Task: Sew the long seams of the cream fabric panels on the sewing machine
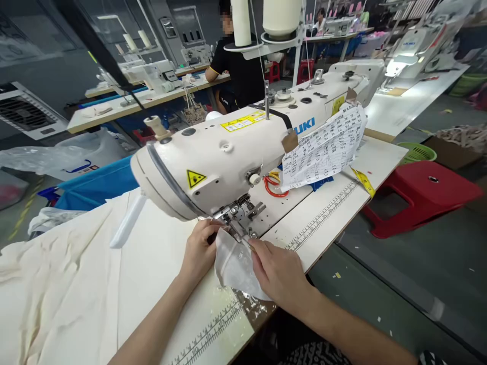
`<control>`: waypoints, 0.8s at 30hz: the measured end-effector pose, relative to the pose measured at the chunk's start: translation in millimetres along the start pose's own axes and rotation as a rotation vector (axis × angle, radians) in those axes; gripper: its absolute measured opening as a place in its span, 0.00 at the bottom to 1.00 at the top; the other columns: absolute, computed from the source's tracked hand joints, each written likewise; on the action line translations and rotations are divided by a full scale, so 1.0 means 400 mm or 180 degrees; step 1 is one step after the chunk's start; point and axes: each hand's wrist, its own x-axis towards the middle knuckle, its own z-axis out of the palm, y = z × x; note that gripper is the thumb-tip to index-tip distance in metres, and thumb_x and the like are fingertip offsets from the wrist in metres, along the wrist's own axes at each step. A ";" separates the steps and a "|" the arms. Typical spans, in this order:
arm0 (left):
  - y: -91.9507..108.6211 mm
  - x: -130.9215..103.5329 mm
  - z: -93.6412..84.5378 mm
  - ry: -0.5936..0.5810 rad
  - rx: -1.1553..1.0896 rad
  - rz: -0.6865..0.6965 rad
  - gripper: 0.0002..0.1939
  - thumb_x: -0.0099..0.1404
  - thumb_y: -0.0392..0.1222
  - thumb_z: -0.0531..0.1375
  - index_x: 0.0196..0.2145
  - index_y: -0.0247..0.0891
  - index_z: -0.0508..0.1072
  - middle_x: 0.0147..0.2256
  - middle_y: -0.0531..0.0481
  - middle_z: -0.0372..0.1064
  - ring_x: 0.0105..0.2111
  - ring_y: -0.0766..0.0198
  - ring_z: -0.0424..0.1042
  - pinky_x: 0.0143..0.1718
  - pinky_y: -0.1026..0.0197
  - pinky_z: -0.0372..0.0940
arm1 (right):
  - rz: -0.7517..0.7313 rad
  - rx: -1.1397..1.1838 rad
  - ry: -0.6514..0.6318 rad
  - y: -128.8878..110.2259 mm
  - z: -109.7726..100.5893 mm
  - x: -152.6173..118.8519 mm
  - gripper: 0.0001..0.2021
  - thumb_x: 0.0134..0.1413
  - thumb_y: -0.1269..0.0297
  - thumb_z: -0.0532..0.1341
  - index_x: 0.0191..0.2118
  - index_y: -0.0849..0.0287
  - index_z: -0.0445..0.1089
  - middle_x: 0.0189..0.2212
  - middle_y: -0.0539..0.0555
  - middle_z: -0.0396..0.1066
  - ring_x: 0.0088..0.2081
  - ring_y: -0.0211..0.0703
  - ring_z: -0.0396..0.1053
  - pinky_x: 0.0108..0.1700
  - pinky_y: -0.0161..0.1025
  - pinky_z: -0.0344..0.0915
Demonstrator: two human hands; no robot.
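Observation:
A white sewing machine [228,147] stretches across the middle. Below its needle area lies a small white cloth piece [236,268], which hangs toward the table's front edge. At the cloth's left top corner, my left hand [200,251] has its thumb and fingers pinched together, close beside the presser foot [238,230]. My right hand [279,274] presses its fingers together on the right edge of the cloth, just in front of the foot. The fingertips of both hands are near the needle area; the needle itself cannot be made out.
Cream fabric [57,279] covers the table's left side. A handwritten paper [325,147] hangs on the machine, with orange-handled scissors [274,185] beneath. A measuring tape [363,181] crosses the right edge, near a red stool [426,195]. A person [243,71] sits beyond the machine.

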 end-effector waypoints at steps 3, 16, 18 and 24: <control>-0.001 0.002 -0.003 -0.0082 -0.0160 -0.0264 0.11 0.65 0.46 0.58 0.31 0.40 0.76 0.35 0.48 0.75 0.36 0.60 0.73 0.36 0.60 0.69 | -0.0024 0.0026 -0.0059 -0.005 0.008 0.015 0.14 0.68 0.69 0.51 0.53 0.62 0.68 0.36 0.56 0.76 0.32 0.50 0.76 0.26 0.41 0.64; -0.003 0.004 -0.003 -0.0191 -0.0205 -0.0608 0.13 0.65 0.50 0.57 0.31 0.41 0.76 0.32 0.48 0.73 0.35 0.59 0.72 0.36 0.59 0.69 | -0.0051 0.0176 0.0060 -0.004 0.022 0.029 0.14 0.68 0.68 0.50 0.52 0.63 0.68 0.36 0.57 0.77 0.32 0.47 0.76 0.29 0.40 0.66; -0.004 0.004 -0.002 -0.0194 -0.0193 -0.0624 0.14 0.65 0.51 0.57 0.31 0.40 0.76 0.30 0.49 0.71 0.35 0.59 0.72 0.36 0.58 0.68 | -0.0061 0.0184 0.0049 -0.004 0.022 0.032 0.14 0.68 0.68 0.50 0.51 0.63 0.68 0.36 0.56 0.77 0.33 0.47 0.76 0.29 0.40 0.66; -0.009 0.001 0.000 -0.0200 -0.0159 -0.0537 0.13 0.65 0.50 0.57 0.33 0.40 0.76 0.32 0.48 0.71 0.36 0.59 0.72 0.37 0.57 0.68 | -0.0125 0.0134 0.0011 -0.006 0.020 0.037 0.14 0.68 0.68 0.49 0.52 0.62 0.68 0.36 0.55 0.76 0.33 0.46 0.74 0.29 0.39 0.65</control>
